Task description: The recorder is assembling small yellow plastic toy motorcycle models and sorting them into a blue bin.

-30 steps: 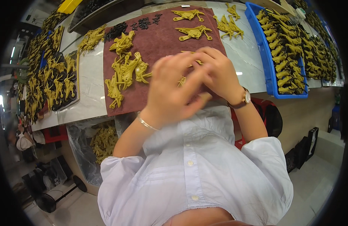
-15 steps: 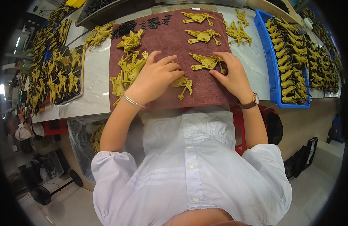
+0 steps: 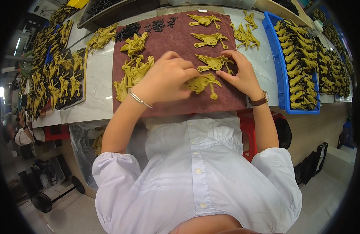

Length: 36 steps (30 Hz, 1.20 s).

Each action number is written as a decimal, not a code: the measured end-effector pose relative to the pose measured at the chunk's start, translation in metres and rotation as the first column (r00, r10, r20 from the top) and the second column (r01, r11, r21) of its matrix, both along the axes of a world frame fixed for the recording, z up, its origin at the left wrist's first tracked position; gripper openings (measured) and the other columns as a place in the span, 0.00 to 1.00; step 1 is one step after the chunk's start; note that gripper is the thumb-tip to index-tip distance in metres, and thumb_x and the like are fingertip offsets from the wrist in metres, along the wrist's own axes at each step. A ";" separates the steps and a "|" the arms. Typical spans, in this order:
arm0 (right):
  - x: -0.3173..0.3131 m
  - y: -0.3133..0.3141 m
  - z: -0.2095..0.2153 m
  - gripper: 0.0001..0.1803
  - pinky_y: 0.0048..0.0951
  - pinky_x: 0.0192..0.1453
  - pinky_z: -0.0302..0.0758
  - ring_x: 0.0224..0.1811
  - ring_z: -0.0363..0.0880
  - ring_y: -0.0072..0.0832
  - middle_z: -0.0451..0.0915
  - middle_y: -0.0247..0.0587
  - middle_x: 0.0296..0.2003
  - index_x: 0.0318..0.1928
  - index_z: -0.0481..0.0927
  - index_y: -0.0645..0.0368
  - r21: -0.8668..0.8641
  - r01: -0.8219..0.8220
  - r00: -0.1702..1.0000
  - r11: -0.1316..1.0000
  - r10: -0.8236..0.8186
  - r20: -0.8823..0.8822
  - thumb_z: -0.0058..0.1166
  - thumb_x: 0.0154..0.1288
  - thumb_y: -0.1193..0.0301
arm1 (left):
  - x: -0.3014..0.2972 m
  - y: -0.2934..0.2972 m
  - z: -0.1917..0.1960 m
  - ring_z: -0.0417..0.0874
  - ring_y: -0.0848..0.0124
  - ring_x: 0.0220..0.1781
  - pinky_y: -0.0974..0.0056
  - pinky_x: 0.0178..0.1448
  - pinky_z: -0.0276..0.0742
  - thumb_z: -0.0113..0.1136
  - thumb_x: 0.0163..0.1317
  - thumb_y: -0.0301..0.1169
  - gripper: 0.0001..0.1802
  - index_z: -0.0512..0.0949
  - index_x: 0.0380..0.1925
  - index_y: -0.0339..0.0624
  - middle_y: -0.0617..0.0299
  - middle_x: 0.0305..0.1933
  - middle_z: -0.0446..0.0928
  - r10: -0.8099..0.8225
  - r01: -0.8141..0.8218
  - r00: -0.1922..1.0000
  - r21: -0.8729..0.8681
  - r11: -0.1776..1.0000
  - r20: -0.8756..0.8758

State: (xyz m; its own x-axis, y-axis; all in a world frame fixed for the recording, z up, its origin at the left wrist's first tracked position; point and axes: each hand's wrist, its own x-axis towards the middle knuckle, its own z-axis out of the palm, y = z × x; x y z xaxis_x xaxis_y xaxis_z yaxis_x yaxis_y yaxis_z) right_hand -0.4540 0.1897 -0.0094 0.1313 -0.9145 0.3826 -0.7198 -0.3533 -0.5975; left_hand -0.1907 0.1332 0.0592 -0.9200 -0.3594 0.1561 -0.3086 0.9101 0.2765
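My left hand is closed on a yellow plastic part with a thin arm ending in a small round tip. That piece is over the near middle of a dark red cloth; the fingers cover its left end. My right hand has thumb and fingers apart around the right end of a similar yellow part lying on the cloth; whether they touch it I cannot tell. Beyond lie two more such parts, a middle one and a far one, forming a column.
Loose yellow parts heap left of my left hand. Small black pieces lie at the cloth's far left. A blue tray of yellow-and-black pieces stands right; another loaded tray is left. More yellow parts rest beyond the cloth's right edge.
My left hand has moved right with the yellow plastic part, which now shows more fully and close to my right hand. The right hand has stayed nearly in place.
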 end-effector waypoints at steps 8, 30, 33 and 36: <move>-0.013 0.004 0.007 0.17 0.28 0.49 0.78 0.47 0.81 0.30 0.81 0.43 0.46 0.47 0.81 0.63 -0.021 0.109 0.950 0.994 -0.098 0.298 0.67 0.58 0.72 | -0.059 0.047 -0.050 0.78 0.61 0.43 0.57 0.58 0.69 0.65 0.43 0.34 0.24 0.80 0.44 0.40 0.60 0.35 0.78 0.066 -0.068 0.989 -0.012 0.998 -0.134; 0.094 0.035 0.044 0.10 0.27 0.40 0.77 0.42 0.80 0.31 0.81 0.41 0.43 0.41 0.82 0.63 0.051 -0.195 0.881 0.980 0.151 0.449 0.63 0.57 0.77 | 0.031 0.054 -0.030 0.80 0.69 0.47 0.66 0.50 0.77 0.68 0.54 0.21 0.08 0.84 0.35 0.36 0.58 0.46 0.78 0.612 -0.257 0.598 0.599 0.758 -0.518; 0.096 0.030 0.040 0.08 0.24 0.40 0.78 0.42 0.80 0.26 0.80 0.42 0.42 0.40 0.81 0.64 0.051 -0.284 0.855 0.957 0.229 0.464 0.62 0.59 0.79 | 0.020 0.064 -0.039 0.79 0.70 0.51 0.67 0.54 0.76 0.67 0.56 0.21 0.07 0.83 0.36 0.35 0.58 0.46 0.77 0.723 0.073 0.471 0.839 0.539 -0.506; 0.089 0.027 0.043 0.06 0.24 0.40 0.76 0.41 0.79 0.28 0.80 0.41 0.41 0.39 0.80 0.63 -0.032 -0.215 0.911 0.976 0.212 0.355 0.60 0.61 0.78 | 0.021 0.073 -0.050 0.76 0.67 0.54 0.64 0.56 0.75 0.67 0.56 0.22 0.06 0.83 0.35 0.35 0.59 0.48 0.76 0.690 -0.062 0.435 0.745 0.664 -0.579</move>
State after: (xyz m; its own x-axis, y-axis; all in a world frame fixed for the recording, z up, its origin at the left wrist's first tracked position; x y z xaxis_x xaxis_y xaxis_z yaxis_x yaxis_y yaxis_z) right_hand -0.3648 0.2167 0.0332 0.1811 -0.8827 0.4335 -0.3687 -0.4696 -0.8022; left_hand -0.1696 0.2063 0.0091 -0.2380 -0.9182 0.3167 0.0576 0.3121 0.9483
